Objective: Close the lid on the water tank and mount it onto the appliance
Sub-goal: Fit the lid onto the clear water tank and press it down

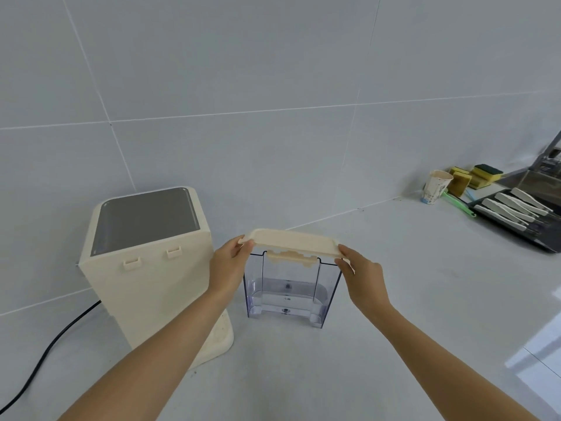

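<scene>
a pale grey counter runs into a wall of large pale tiles, all of it bent by the wide lens. at far left a black cord snakes off the bottom edge, and its join with the machine is hidden behind the body. the cream appliance stands left of centre with a dark grey top panel and two small clips on its near face; the left forearm crosses in front of its lower right corner and base. the left hand pinches the left end of the cream lid, thumb on top, the other fingers tucked under and out of sight. the lid is held level just above the open mouth of the clear water tank, not yet seated, with a cream latch piece showing below its front edge. the tank stands upright on the counter just right of the appliance, apart from it, with a little water in the bottom; small marks on its front are too blurred to read. the right hand grips the lid's right end, fingertips curled around the rim. far right, a paper cup, yellow sponges and a dark tray of pale-handled utensils sit partly cut off by the frame edge.
</scene>
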A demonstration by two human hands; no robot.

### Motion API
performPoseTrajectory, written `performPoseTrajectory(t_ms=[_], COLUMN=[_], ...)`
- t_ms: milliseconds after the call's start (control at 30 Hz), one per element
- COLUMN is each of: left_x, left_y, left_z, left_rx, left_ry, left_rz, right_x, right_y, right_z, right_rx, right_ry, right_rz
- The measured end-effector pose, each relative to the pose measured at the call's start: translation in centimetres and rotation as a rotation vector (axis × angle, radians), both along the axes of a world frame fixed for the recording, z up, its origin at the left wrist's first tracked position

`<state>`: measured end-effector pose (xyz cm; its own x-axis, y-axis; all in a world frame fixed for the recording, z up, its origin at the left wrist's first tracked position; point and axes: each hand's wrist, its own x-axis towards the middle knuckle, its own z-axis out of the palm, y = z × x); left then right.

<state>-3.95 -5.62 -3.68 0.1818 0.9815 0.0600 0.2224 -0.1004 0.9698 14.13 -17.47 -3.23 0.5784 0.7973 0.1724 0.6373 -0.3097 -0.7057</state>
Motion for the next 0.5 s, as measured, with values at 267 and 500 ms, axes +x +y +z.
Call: performPoseTrajectory(t_ms=[267,500], left_x=[0.3,0.0], left_y=[-0.9,-0.6], left_z=[-1.0,-0.8], left_rx=[-0.054,-0.244], left_ry=[0.017,0.045], left_rz=[0.045,0.002], right_x=[-0.3,-0.2], right_y=[-0.6,-0.3], right_z=[-1.5,-0.3], right_rx=[0.012,0.100], right_ry=[-0.151,0.127], right_rz=[0.088,0.078])
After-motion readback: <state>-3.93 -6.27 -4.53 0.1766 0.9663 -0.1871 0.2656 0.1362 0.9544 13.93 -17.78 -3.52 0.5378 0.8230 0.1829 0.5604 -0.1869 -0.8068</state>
